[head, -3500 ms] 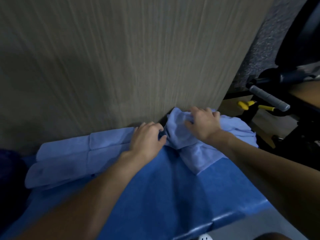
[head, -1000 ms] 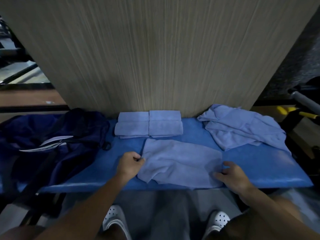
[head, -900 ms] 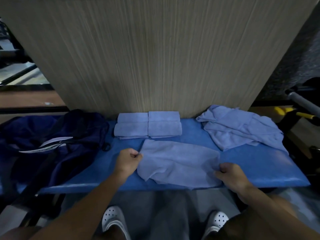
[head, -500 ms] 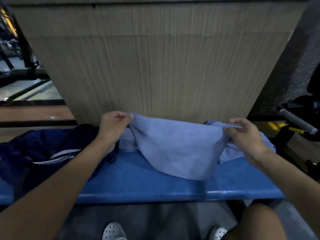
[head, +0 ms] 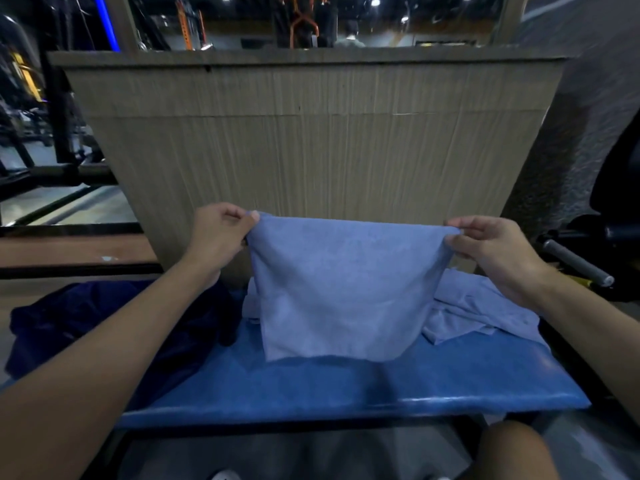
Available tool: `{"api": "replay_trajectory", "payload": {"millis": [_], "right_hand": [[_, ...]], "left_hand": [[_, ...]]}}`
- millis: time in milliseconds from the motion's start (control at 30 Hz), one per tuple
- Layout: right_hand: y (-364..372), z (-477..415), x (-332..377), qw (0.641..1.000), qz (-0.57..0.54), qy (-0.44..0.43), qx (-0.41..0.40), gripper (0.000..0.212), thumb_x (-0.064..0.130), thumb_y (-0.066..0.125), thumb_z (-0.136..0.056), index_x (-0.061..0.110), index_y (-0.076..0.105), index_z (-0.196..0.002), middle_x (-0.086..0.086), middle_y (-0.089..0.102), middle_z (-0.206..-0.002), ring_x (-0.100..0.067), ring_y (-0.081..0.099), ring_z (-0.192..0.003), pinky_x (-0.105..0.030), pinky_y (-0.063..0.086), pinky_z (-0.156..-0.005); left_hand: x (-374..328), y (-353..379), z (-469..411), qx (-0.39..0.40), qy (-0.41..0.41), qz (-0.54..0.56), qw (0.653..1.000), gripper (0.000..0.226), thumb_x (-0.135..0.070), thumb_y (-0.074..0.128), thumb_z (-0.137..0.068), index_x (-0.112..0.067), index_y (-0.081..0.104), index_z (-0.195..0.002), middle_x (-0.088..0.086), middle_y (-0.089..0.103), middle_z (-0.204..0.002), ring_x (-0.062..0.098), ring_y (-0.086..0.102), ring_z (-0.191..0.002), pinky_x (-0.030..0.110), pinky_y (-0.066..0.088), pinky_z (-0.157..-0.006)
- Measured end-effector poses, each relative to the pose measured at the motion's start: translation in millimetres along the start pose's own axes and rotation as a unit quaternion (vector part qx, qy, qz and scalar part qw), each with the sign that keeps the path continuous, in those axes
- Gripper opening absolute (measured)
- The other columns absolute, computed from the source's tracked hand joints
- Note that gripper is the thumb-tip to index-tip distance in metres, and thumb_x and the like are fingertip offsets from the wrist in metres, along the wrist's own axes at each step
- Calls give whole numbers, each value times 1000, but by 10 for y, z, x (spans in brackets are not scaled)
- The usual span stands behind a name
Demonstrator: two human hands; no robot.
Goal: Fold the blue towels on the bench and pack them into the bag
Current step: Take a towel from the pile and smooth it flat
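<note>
the towel (head: 341,289) hangs soft and limp above the tabletop (head: 346,386), left hand (head: 216,237) and right hand (head: 491,251) each pinched shut on a top corner; corners give the surest grip.

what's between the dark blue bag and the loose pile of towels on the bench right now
In the head view, the held towel hangs between the bag and the crumpled towels, pinched by the left hand and right hand.

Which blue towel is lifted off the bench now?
The towel stretched between left hand and right hand; the crumpled towel lies on the bench.
</note>
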State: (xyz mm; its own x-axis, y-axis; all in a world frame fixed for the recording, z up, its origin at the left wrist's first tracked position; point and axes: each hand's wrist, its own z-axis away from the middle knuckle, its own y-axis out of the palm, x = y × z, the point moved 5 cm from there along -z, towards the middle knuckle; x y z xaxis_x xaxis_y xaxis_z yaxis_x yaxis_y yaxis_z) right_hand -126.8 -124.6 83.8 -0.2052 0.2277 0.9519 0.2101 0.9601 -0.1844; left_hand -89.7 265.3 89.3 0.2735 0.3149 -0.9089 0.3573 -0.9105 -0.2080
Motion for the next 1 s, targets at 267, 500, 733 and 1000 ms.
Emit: {"api": "replay_trajectory", "payload": {"millis": [267,500,733,1000], "right_hand": [[-48,38,19,998,31,-45,-22,12,0,64,-89,11,65,-83,-8,61,-73,-8,54,-64,-19,47,-61],[-30,42,-50,996,82,-35,18,34,-17,54,-86,8,66,-105,-11,61,-85,-15,54,-74,-14,48,-63],[-99,-4,-97,996,89,-28,-9,7,7,67,-89,10,71,-93,-13,67,-85,-15,60,-80,-22,52,-77],[-257,-17,-4,963,246,-85,-71,12,10,60,-93,10,64,-83,1,57,-65,-10,49,-60,-26,40,-60]], "left_hand": [[96,-37,39,70,11,-19,997,30,-1,63,-92,-15,66,-119,0,68,-100,4,61,-91,14,47,-72],[90,-48,107,73,25,13,997,28,1,68,-88,-23,70,-103,-11,74,-87,-3,66,-86,11,49,-76],[82,-79,82,52,24,33,998,17,-10,74,-85,-25,71,-93,-10,75,-77,-1,67,-78,12,48,-73],[97,-174,32,36,15,-22,999,12,-11,76,-83,-18,72,-92,4,74,-89,4,65,-76,16,46,-75]]}}
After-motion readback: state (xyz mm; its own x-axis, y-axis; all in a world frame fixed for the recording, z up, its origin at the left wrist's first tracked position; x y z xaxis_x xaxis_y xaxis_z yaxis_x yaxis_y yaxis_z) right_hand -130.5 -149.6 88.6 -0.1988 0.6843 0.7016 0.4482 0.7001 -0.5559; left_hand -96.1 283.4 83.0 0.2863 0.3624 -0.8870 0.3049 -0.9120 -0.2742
